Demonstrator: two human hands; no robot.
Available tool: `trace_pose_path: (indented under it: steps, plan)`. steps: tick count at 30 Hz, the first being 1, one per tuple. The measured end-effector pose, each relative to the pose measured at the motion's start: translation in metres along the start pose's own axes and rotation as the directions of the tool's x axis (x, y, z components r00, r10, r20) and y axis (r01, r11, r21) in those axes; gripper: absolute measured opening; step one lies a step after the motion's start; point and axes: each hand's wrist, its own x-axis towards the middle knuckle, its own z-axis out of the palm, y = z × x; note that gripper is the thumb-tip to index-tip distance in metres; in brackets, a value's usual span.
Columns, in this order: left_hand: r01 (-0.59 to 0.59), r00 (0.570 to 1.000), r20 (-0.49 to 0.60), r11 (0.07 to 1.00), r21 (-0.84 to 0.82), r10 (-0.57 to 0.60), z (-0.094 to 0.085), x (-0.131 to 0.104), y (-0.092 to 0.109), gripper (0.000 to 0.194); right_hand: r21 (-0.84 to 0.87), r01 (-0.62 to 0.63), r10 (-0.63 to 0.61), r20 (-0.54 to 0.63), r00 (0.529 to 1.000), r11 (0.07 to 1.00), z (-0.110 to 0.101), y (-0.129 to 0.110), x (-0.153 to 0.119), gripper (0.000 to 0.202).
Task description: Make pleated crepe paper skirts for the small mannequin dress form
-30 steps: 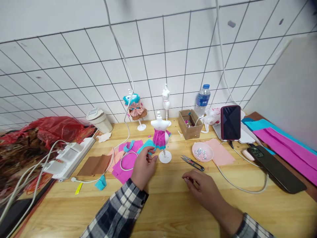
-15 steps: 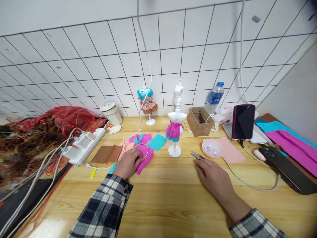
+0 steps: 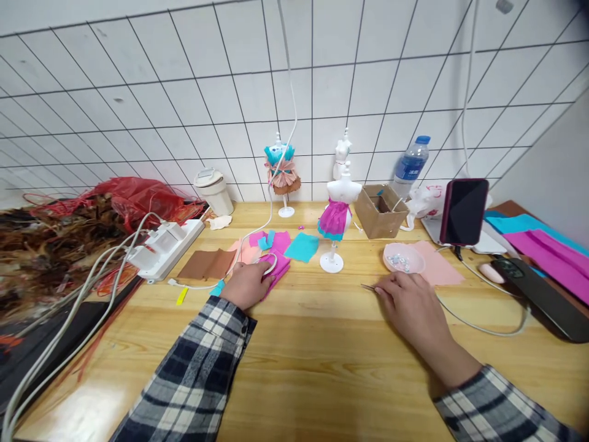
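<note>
My left hand (image 3: 248, 284) has its fingers curled over a magenta crepe paper piece (image 3: 278, 268); a white cable loop (image 3: 275, 261) passes by the fingers. My right hand (image 3: 411, 307) is closed around small scissors (image 3: 369, 286), with only the metal tip sticking out to the left. In front of the hands stands a small white mannequin (image 3: 344, 191) on a round base, wearing a magenta skirt (image 3: 335, 219) with a blue hem. Between it and my left hand lies a turquoise piece (image 3: 301, 247).
Beyond my right hand sit a pink bowl of beads (image 3: 404, 258), a cardboard box (image 3: 381, 215) and a propped phone (image 3: 464, 212). A dressed mannequin (image 3: 283, 175) and a lidded cup (image 3: 214, 191) stand at the back. A power strip (image 3: 165, 252) lies left.
My right hand has closed over the scissors, whose blades lay on the table at the fingertips before. My left hand stays at the magenta piece. The camera view has shifted slightly.
</note>
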Motion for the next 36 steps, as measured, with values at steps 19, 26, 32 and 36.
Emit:
trace_pose_path:
  steps: [19,26,32,36]
  plan:
    - [0.004,0.999,0.022,0.587,-0.809,0.024,0.04,-0.047,0.101,0.032,0.898,-0.321,0.154,0.286,0.946,0.3,0.014,-0.076,0.007,0.036]
    - [-0.177,0.943,-0.317,0.961,-0.21,0.105,0.016,-0.01,0.035,0.031,0.897,-0.35,0.203,0.303,0.931,0.268,0.02,-0.056,0.009,0.046]
    - [-0.225,0.943,-0.319,0.89,-0.396,0.096,0.023,-0.022,0.063,0.043,0.888,-0.315,0.153,0.279,0.948,0.333,0.022,-0.063,0.008,0.037]
    - [-0.088,0.99,-0.018,0.527,-0.845,0.137,0.041,-0.036,0.094,0.037,0.903,-0.234,0.01,0.247,0.969,0.361,0.018,-0.072,0.003,0.029]
